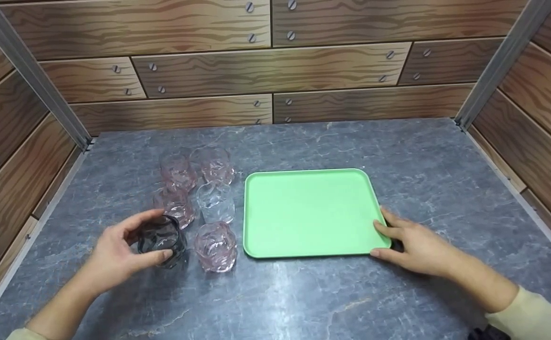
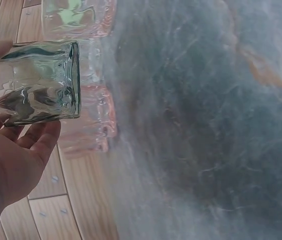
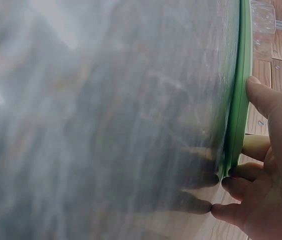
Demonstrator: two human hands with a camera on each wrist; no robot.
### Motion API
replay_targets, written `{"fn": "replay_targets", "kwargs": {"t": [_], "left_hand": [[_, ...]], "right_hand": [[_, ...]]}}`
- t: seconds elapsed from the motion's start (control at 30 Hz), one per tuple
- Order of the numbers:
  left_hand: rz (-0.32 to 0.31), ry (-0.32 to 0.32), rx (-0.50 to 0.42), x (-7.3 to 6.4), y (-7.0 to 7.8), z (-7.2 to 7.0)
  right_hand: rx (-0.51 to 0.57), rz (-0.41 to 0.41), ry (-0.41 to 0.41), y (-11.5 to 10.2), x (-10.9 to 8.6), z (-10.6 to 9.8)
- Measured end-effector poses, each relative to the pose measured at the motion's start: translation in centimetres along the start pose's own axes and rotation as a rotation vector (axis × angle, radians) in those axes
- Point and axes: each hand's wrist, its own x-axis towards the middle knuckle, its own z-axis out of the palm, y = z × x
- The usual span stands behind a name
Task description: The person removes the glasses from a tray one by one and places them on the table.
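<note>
My left hand (image 1: 119, 255) grips a dark grey glass tumbler (image 1: 162, 241), thumb on its near side and fingers round the far side. In the left wrist view the tumbler (image 2: 36, 85) is held with its base a little off the table. Just beyond and beside it stand several pink glasses (image 1: 216, 250) and one colourless glass (image 1: 216, 203), close together in two rows. At the right, my right hand (image 1: 412, 243) holds the near right corner of a light green tray (image 1: 308, 212), which lies flat. The right wrist view has thumb and fingers at the tray's edge (image 3: 241, 105).
The grey marbled table (image 1: 275, 302) is bounded by wood-patterned panels (image 1: 275, 66) at the back and both sides. Metal posts (image 1: 507, 61) stand at the back corners. The tray's left edge lies close to the right row of glasses.
</note>
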Motion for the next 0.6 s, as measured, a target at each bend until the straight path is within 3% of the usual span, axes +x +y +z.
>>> {"fn": "replay_targets", "kwargs": {"t": [0.6], "left_hand": [[-0.064,-0.023,0.007,-0.7,-1.9,0.7]], "right_hand": [[0.017,-0.002,-0.004,0.0,0.0,-0.1]]}}
